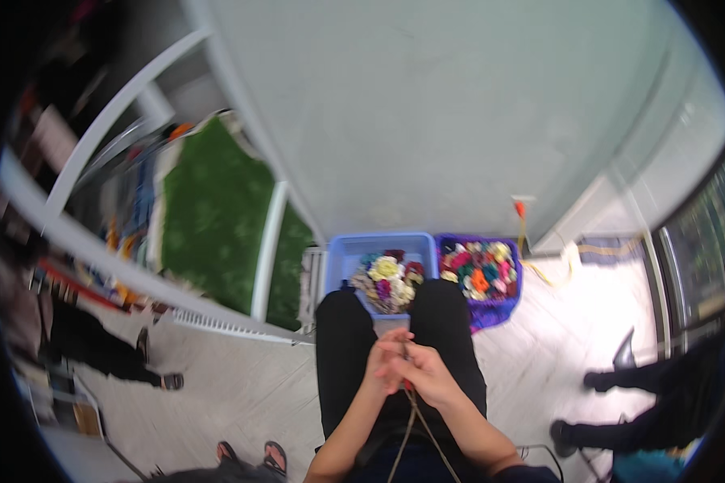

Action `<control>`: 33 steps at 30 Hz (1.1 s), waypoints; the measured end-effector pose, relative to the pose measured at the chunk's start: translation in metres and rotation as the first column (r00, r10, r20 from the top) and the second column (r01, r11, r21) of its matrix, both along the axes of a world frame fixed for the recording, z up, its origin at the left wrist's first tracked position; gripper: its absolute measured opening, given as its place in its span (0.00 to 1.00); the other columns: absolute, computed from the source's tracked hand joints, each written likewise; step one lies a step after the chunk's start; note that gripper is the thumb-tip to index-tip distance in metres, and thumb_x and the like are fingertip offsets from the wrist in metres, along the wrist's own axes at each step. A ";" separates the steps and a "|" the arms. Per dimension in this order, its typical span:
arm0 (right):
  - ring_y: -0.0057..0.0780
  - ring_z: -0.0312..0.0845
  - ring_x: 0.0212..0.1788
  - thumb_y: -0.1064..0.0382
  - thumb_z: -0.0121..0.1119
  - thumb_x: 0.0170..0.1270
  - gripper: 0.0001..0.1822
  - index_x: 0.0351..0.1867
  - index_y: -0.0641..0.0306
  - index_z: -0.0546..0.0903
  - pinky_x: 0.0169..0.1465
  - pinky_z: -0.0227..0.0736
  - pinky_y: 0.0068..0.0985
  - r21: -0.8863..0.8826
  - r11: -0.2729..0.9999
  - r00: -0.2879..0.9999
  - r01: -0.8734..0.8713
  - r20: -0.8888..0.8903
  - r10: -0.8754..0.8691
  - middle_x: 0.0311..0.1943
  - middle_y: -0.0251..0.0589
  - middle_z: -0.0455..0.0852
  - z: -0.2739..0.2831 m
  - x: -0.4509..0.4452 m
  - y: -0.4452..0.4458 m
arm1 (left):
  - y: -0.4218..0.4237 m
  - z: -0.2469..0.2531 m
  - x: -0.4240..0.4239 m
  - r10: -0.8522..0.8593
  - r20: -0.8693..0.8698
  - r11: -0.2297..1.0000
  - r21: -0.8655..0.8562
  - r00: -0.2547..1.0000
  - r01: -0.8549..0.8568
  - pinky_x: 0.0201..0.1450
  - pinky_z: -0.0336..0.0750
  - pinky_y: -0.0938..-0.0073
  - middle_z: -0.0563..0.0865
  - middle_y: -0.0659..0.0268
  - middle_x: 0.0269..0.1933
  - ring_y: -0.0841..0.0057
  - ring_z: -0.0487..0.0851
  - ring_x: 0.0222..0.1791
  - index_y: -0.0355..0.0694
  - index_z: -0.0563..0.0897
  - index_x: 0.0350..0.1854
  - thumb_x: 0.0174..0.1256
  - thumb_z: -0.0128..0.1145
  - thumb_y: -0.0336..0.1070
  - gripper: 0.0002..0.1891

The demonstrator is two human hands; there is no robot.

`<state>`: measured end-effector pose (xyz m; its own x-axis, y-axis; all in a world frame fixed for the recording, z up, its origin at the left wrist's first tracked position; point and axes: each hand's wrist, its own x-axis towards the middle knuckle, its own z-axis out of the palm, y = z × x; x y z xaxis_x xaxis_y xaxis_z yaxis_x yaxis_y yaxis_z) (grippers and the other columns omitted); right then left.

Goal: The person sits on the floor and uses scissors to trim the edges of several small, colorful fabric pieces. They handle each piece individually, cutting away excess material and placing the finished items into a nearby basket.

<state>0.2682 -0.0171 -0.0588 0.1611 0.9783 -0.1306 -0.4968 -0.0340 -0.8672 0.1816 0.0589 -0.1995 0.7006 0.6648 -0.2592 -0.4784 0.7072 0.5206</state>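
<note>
My left hand (pixel 384 364) and my right hand (pixel 425 371) meet above my lap, fingers overlapping. Between them they grip a thin tan cord (pixel 411 399), whose two strands spread apart toward my waist. A small red piece (pixel 407 384) shows at the cord, just below the fingers; what it is stays unclear. Part of the cord is hidden by the fingers. Beyond my knees stands a blue plastic basket (pixel 337 256) holding artificial flowers (pixel 386 281) in cream, purple and dark red. Beside it, a purple-lined container (pixel 515 295) is filled with multicoloured artificial flowers (pixel 478 275).
A pale wall (pixel 423 121) rises behind the baskets. At left, a white frame (pixel 269 253) stands before green fabric (pixel 217 199). An orange plug (pixel 520 209) with a yellow cable is at the wall. Other people's legs (pixel 96 341) (pixel 646 401) and sandalled feet (pixel 275 456) are around me.
</note>
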 end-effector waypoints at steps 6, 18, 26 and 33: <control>0.27 0.84 0.35 0.61 0.62 0.66 0.25 0.61 0.71 0.74 0.40 0.76 0.22 -0.002 0.938 0.875 0.346 0.361 -0.322 0.38 0.42 0.87 -0.025 0.034 0.002 | -0.005 0.089 0.040 -0.270 0.086 0.963 -0.003 0.959 0.271 0.70 0.60 0.57 0.68 0.45 0.67 0.53 0.68 0.67 0.35 0.58 0.72 0.71 0.36 0.63 0.39; 0.55 0.55 0.67 0.46 0.46 0.69 0.44 0.73 0.79 0.46 0.69 0.46 0.43 0.073 0.692 0.347 0.718 0.824 -0.447 0.69 0.63 0.58 -0.069 0.131 0.011 | -0.013 0.053 0.132 -0.402 -0.214 0.910 -0.201 0.890 0.362 0.53 0.76 0.65 0.78 0.55 0.54 0.67 0.80 0.52 0.34 0.70 0.61 0.75 0.45 0.45 0.22; 0.34 0.66 0.65 0.50 0.42 0.77 0.28 0.67 0.71 0.65 0.70 0.52 0.35 -0.390 0.085 0.266 0.917 0.438 -0.858 0.60 0.47 0.75 -0.221 0.278 -0.017 | 0.004 0.015 0.155 -0.586 -0.108 0.780 -0.343 0.803 0.523 0.22 0.63 0.80 0.72 0.68 0.25 0.81 0.68 0.20 0.37 0.75 0.44 0.78 0.42 0.44 0.14; 0.47 0.72 0.56 0.47 0.53 0.67 0.22 0.48 0.62 0.83 0.60 0.66 0.42 -0.456 0.325 0.468 0.829 0.883 0.046 0.54 0.51 0.79 -0.448 0.301 -0.020 | 0.007 0.010 0.161 -0.626 -0.075 0.763 -0.265 0.777 0.589 0.21 0.58 0.81 0.65 0.72 0.21 0.85 0.61 0.18 0.38 0.70 0.35 0.79 0.41 0.45 0.16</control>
<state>0.5687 -0.0370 -0.5068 0.9262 0.2015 -0.3187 0.0062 -0.8532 -0.5215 0.3424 0.0658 -0.1897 0.8780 0.0273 -0.4780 0.1614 0.9231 0.3490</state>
